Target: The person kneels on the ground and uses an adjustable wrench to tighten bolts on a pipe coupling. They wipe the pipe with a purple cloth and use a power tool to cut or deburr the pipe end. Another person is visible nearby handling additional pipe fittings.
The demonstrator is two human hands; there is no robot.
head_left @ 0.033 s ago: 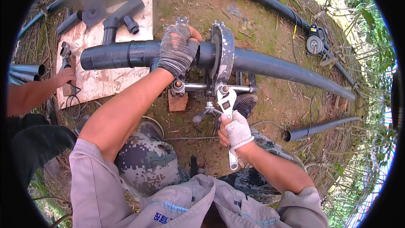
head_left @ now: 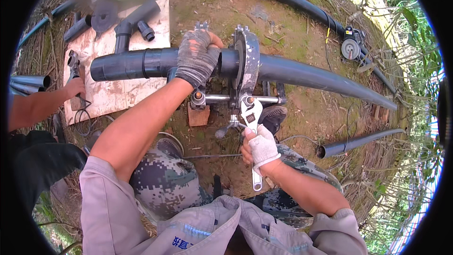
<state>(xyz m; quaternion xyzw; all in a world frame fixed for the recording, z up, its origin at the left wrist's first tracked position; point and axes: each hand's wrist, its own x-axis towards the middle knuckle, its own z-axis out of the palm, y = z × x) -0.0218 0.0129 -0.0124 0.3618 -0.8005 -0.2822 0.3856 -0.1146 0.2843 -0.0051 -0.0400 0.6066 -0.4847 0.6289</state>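
Note:
My left hand [head_left: 198, 56], in a worn dark grey glove, is closed over a black pipe fitting [head_left: 134, 63]; its fingertips curl out of sight on the far side. Beside it, a scuffed black clamp ring [head_left: 250, 63] encircles a long black pipe [head_left: 311, 74]. A silver adjustable wrench [head_left: 250, 116] has its jaws at the nut on the ring's near end. My right hand [head_left: 262, 147], in a pale fingerless glove, grips the wrench's handle, which points back toward me. Steel guide rods [head_left: 217, 98] join the ring to the part of the clamp partly covered by my left hand.
A co-worker's hand [head_left: 75, 87] holds a dark corded tool at the left, by a board [head_left: 153, 14] bearing black fittings. A brick [head_left: 198, 116] lies under the clamp frame. An angle grinder [head_left: 351, 47] rests at the right, near a loose pipe [head_left: 361, 143].
The wrench handle and my right hand have shifted slightly left. My left hand stays on the fitting.

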